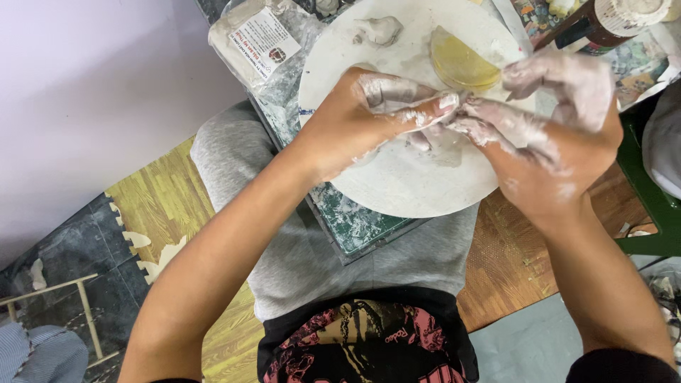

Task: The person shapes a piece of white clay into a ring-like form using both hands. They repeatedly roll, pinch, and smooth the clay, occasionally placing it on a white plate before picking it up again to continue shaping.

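Observation:
My left hand (358,117) and my right hand (560,120) meet over a round white board (397,184) that rests on a tray across my lap. Both are smeared with pale wet clay. Their fingertips pinch a small piece of clay (454,117) between them at the board's middle; the piece is mostly hidden by the fingers. A thin yellow disc (461,64) lies on the board just beyond my right fingers. A small grey clay lump (379,30) sits at the board's far edge.
A clear plastic bag with a paper label (259,42) lies at the tray's far left. A brown bottle (610,21) lies at upper right. A green stool frame (649,206) stands to the right. Foam floor mats (156,206) and a small wooden frame (64,305) are at left.

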